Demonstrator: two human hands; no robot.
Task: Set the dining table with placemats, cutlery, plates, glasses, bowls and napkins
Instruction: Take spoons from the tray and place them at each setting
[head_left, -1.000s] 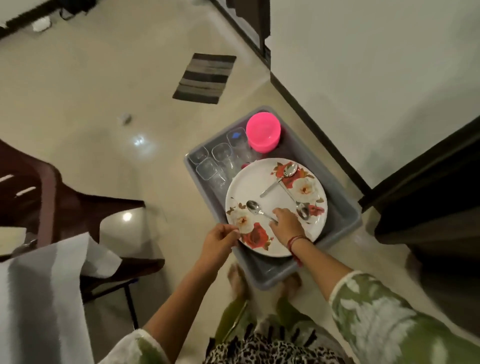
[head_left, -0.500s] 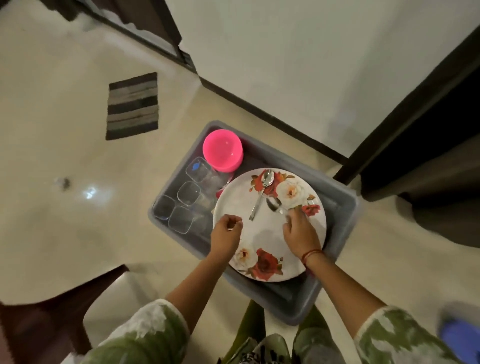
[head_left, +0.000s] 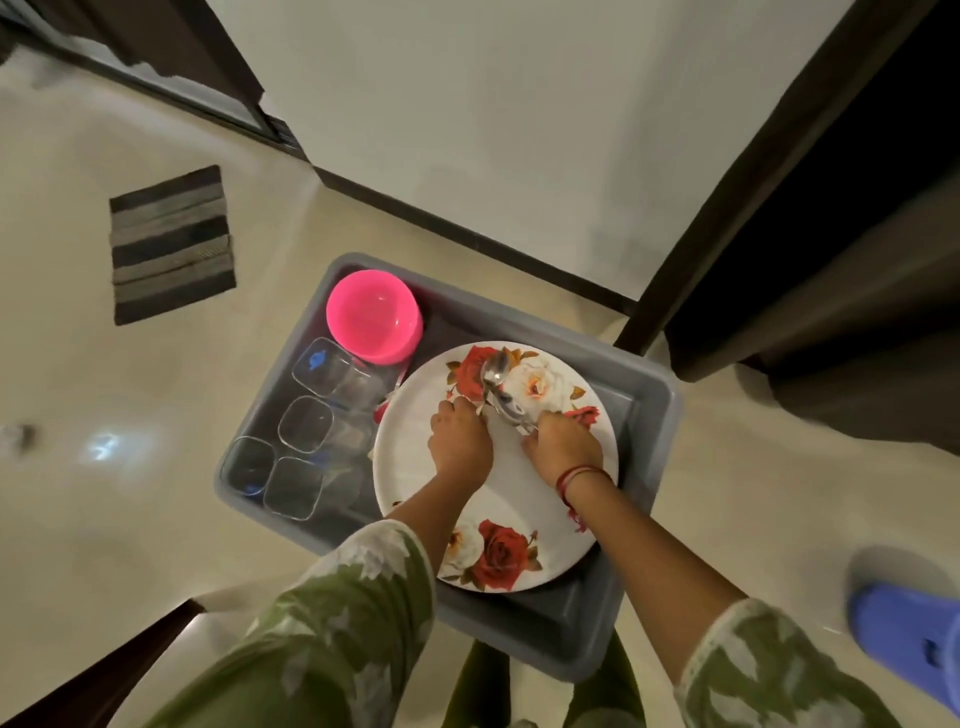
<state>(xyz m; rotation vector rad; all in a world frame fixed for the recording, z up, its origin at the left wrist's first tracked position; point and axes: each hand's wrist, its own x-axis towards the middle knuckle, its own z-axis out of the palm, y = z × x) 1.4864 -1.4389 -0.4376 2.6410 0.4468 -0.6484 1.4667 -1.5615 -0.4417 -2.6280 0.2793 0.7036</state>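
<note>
Gathering spoons (head_left: 497, 387) off floral plate (head_left: 404, 470): left hand (head_left: 460, 439), right hand (head_left: 565, 448) each pinching handles; best aligned parallel before lifting.

The spoons (head_left: 494, 372) were seen to be of polished, mirror-bright metal. The plate (head_left: 405, 467) was seen to be of smooth, glossy white ware printed with red and cream roses, and the glasses (head_left: 306, 423) of clear, shiny glass. The tub (head_left: 571, 629) was made out as smooth grey plastic with a dull sheen, and the bowl (head_left: 371, 317) as glossy pink plastic. The floor (head_left: 104, 519) was found polished and reflective, the mat (head_left: 171, 244) of coarse woven striped cloth, the sleeves (head_left: 343, 613) of soft, matt, printed green cloth, the wall (head_left: 467, 130) matt and painted, and the slipper (head_left: 914, 639) of smooth blue plastic or rubber.
</note>
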